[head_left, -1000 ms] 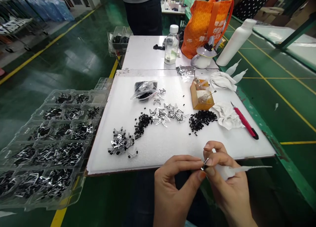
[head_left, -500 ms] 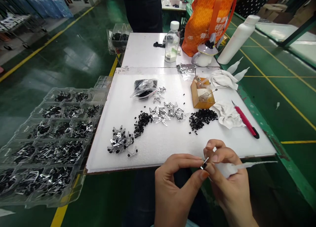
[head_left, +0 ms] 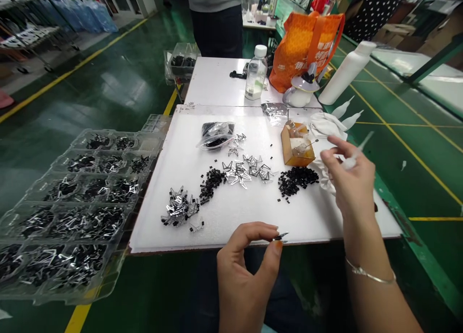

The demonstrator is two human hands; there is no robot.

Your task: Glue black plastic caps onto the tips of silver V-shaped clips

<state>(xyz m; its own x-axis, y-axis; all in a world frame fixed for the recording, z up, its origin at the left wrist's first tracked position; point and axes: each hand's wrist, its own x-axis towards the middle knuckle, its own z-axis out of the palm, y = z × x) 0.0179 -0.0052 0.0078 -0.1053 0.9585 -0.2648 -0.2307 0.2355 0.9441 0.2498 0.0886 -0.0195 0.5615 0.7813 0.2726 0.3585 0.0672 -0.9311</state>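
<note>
Near the table's front edge, my left hand (head_left: pixel 248 270) pinches a small black and silver metal piece (head_left: pixel 281 236) between thumb and forefinger. My right hand (head_left: pixel 352 178) is raised over the right side of the table, beside the amber box (head_left: pixel 298 152). Tucked in its fingers is a white dropper bottle (head_left: pixel 350 163) with a long thin tip; the thumb and forefinger point left. Below the box lies a pile of tiny black pieces (head_left: pixel 298 181). Mid-table are loose metal wire clips (head_left: pixel 238 173) and more black pieces (head_left: pixel 211 184). Clips with black ends (head_left: pixel 180 207) are heaped at left.
A compartment tray (head_left: pixel 68 217) full of metal parts stands left of the table. Crumpled white tissue (head_left: pixel 327 125), a zip bag (head_left: pixel 217 136), a clear bottle (head_left: pixel 256 72), a white bottle (head_left: pixel 347 73) and an orange bag (head_left: pixel 300 48) are farther back. Someone (head_left: pixel 217 24) stands beyond.
My right hand has left my left hand and moved up and right with the dropper bottle, toward the tissue. My left hand keeps the metal piece and has shifted slightly left.
</note>
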